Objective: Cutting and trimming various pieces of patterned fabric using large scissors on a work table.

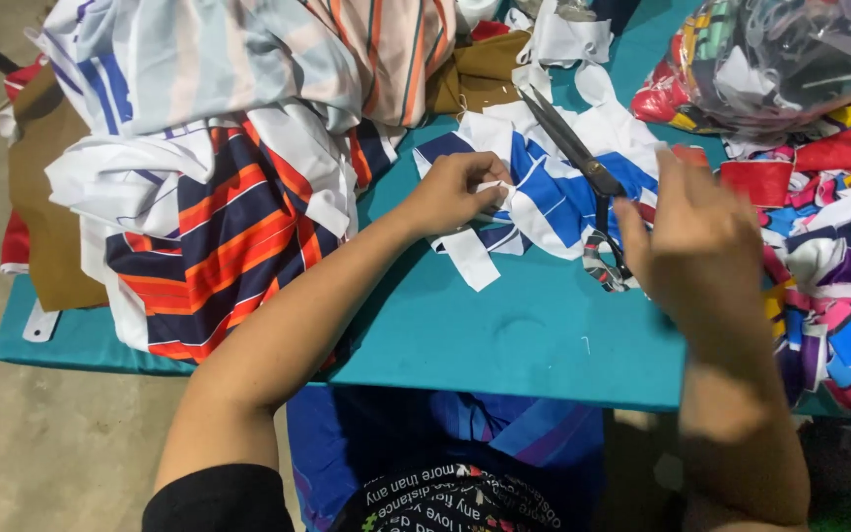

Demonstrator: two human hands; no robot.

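Near the person, the teal table (504,345) is lying mostly bare. A bit farther, the left hand (455,192) is pinching a small white strip (492,189) with its grip closed tight on it. This strip is part of the blue and white cloth (554,192) lying on the table in the middle.

The right hand (696,236) is hovering just right of the black scissors (583,167). It is blurry, and its fingers are spread loosely, holding nothing that I can see. The scissors are lying on the cloth, blades pointing far and left.

To do this well, I think the left hand should be keeping the strip flat and tight, with fingers away from the blades.

Farther left, a big striped pile (219,187) is sitting. Far right, a plastic bag (790,59) of scraps is resting above bright scraps (839,246).
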